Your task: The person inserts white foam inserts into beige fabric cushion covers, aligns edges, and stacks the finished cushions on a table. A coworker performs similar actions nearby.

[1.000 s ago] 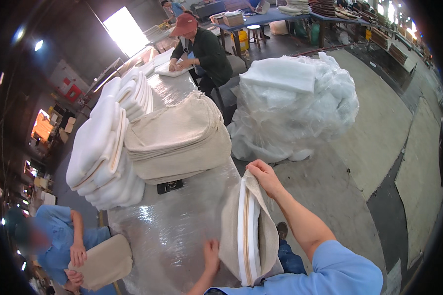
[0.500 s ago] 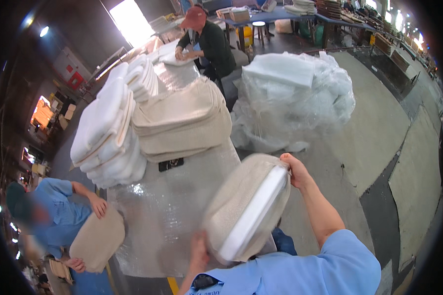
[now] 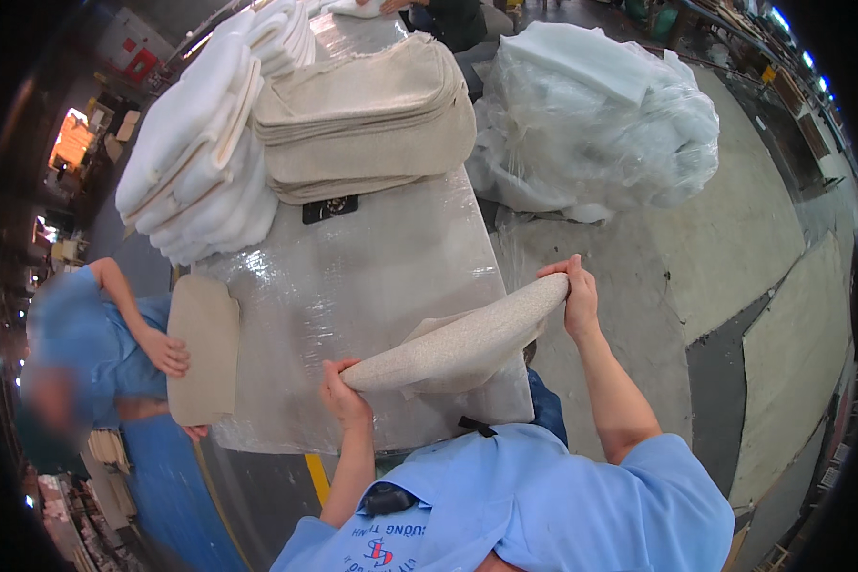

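Note:
Both my hands hold a beige fabric cover (image 3: 458, 343) stretched level above the near edge of the plastic-wrapped table (image 3: 372, 257). My left hand (image 3: 345, 393) grips its near-left end. My right hand (image 3: 574, 297) grips the far-right end, out past the table's right side. The cover sags a little between them, with a fold hanging underneath. Behind it on the table lie a stack of beige covers (image 3: 367, 119) and a pile of white pads (image 3: 195, 153).
A person in blue (image 3: 95, 353) at the table's left side holds a flat beige piece (image 3: 203, 348). A large plastic-wrapped bundle of white material (image 3: 601, 114) sits on the floor to the right. A small black device (image 3: 330, 208) lies on the table.
The cover has gone from upright, showing a white pad edge, to lying flat between my hands with no white showing. The view has tilted down toward the table.

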`<state>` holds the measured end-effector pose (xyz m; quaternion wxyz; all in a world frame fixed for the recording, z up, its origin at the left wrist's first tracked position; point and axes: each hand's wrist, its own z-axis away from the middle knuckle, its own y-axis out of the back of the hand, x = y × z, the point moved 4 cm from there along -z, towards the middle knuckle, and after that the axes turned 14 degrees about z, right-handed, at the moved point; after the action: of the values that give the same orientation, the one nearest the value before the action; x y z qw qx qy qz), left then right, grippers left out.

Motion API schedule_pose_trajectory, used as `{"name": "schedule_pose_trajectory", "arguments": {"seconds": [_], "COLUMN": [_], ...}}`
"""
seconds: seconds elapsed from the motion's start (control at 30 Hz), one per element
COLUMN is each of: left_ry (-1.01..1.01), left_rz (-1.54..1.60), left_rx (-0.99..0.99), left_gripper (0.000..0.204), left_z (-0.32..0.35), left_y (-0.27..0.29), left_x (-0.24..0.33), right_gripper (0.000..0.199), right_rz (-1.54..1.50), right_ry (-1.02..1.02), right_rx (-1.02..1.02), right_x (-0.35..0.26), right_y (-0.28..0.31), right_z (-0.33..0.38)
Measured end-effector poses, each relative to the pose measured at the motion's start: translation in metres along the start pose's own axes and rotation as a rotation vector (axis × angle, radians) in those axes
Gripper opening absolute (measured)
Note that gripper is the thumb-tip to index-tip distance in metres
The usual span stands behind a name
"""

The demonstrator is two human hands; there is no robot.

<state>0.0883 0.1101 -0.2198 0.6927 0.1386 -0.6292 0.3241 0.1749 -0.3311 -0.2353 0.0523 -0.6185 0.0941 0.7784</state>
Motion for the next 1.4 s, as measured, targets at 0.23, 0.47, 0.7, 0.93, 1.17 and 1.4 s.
{"name": "schedule_pose_trajectory", "arguments": {"seconds": [0.23,0.47,0.7,0.93,1.17,1.4], "left_ry": [0.168,0.292,0.165,0.397,0.204,0.171], "left_rz": [0.357,0.510,0.623,0.581,0.452,0.396], "left_rx": [0.006,0.008,0.095,-0.197,-0.190,-0.195], "left_gripper": [0.067,0.065,0.076,0.086,0.078,0.079], "left_z": [0.002,-0.016,-0.055,0.022,0.016,0.008], "left_y": [0.018,0.021,-0.034,-0.096,-0.113,-0.105], "left_x": [-0.036,-0.064,0.018,-0.038,-0.032,-0.086], "right_gripper": [0.058,0.036,0.035,0.068,0.084,0.085], "right_rz": [-0.295,-0.503,0.058,0.342,0.222,0.134], "right_ry": [-0.187,-0.276,-0.225,0.335,0.228,0.100], "right_rx": [0.032,-0.048,-0.719,-0.932,-0.965,-0.938], "right_x": [0.061,0.086,0.029,-0.060,-0.058,-0.019], "right_y": [-0.001,0.009,-0.048,-0.200,-0.239,-0.247], "right_z": [-0.009,-0.016,0.096,0.053,0.028,0.019]}}
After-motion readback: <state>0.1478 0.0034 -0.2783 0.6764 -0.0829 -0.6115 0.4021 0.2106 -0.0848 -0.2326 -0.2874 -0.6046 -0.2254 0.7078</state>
